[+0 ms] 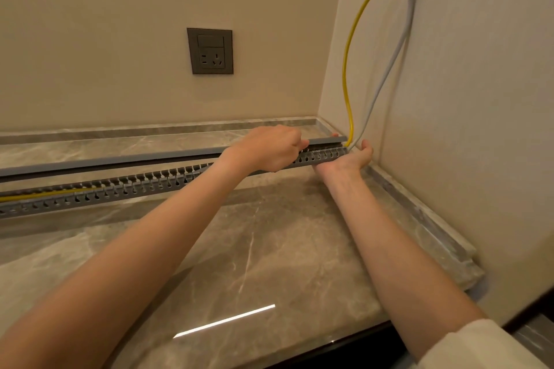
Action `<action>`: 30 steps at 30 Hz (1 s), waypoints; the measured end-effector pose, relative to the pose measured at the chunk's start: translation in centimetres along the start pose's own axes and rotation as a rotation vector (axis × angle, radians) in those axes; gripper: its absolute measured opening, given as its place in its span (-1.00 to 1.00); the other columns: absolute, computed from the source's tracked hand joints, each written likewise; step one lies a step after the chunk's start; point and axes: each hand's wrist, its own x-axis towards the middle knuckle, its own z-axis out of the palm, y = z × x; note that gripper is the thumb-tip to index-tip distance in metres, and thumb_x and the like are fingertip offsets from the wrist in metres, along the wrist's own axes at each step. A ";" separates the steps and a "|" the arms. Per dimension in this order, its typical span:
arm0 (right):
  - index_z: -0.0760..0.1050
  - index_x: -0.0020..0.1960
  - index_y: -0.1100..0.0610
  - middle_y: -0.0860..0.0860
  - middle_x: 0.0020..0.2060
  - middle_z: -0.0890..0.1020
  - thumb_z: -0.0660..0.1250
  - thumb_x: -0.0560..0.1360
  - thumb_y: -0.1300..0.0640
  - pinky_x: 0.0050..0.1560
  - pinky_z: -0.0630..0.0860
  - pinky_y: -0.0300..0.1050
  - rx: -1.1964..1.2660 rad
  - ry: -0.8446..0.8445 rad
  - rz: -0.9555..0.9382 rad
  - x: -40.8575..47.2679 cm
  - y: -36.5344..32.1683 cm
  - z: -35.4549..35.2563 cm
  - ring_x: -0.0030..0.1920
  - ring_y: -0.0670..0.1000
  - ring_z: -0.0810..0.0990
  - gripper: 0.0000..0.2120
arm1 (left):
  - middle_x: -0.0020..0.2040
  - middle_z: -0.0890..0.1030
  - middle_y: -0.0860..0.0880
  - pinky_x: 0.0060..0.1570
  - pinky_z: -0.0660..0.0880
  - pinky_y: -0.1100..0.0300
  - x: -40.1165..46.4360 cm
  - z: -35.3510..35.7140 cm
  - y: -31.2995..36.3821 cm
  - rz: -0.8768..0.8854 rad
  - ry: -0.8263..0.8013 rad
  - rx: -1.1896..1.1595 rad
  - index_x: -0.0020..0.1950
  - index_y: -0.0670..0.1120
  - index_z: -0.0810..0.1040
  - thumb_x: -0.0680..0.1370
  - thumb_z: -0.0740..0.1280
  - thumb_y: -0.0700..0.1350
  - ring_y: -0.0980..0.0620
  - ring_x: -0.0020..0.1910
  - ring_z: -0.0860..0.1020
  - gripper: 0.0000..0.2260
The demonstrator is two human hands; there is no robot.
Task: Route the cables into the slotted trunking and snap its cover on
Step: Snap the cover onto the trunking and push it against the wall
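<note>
A long grey slotted trunking (120,189) lies across the marble counter, running left to right toward the corner. A yellow cable (349,69) and a grey-white cable (398,48) come down the right wall and enter its right end; the yellow one shows again inside the channel at the left. The flat grey cover (135,157) hangs just above and behind the trunking. My left hand (266,148) is shut on the cover near its right end. My right hand (350,159) cups the trunking's right end from below, fingers up by the cables.
A grey wall socket (210,51) is set in the back wall above the counter. A raised marble upstand (150,127) runs along the back and right walls. The counter's front edge (299,359) drops off below my forearms.
</note>
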 end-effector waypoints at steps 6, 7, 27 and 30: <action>0.35 -0.34 0.17 0.04 -0.52 0.46 0.16 0.42 -0.16 -0.33 0.42 -0.19 0.036 -0.049 0.012 0.0 -0.1 0.0 -0.43 0.04 0.45 -0.60 | -0.27 0.44 -0.03 -0.23 0.28 0.06 -0.2 0.1 0.0 -0.017 -0.012 -0.020 -0.05 -0.17 0.42 0.64 0.01 0.01 -0.09 -0.22 0.41 -0.68; 0.35 -0.35 0.17 0.07 -0.52 0.47 0.16 0.42 -0.15 -0.34 0.43 -0.19 0.046 -0.053 0.022 0.0 -0.1 0.0 -0.43 0.05 0.46 -0.60 | -0.21 0.46 -0.05 -0.22 0.29 0.06 -0.2 0.1 0.0 -0.016 -0.014 -0.022 -0.05 -0.18 0.43 0.63 0.01 0.01 -0.10 -0.20 0.41 -0.68; 0.26 -0.46 0.12 0.00 -0.58 0.34 0.09 0.46 -0.20 -0.50 0.28 -0.32 0.082 -0.054 0.089 -0.6 -0.3 0.1 -0.62 0.00 0.32 -0.53 | -0.35 0.42 0.00 -0.39 0.24 0.11 -0.4 -0.5 0.6 0.002 -0.099 -0.021 -0.08 -0.18 0.46 0.63 0.02 0.01 0.05 -0.38 0.39 -0.66; 0.26 -0.44 0.11 -0.01 -0.53 0.33 0.09 0.45 -0.20 -0.49 0.27 -0.30 0.060 -0.035 0.085 -0.6 -0.3 0.1 -0.58 -0.01 0.31 -0.54 | -0.34 0.39 0.00 -0.28 0.28 0.08 -0.6 -0.6 0.5 0.016 -0.108 -0.012 -0.11 -0.20 0.45 0.64 0.01 0.01 0.03 -0.37 0.36 -0.64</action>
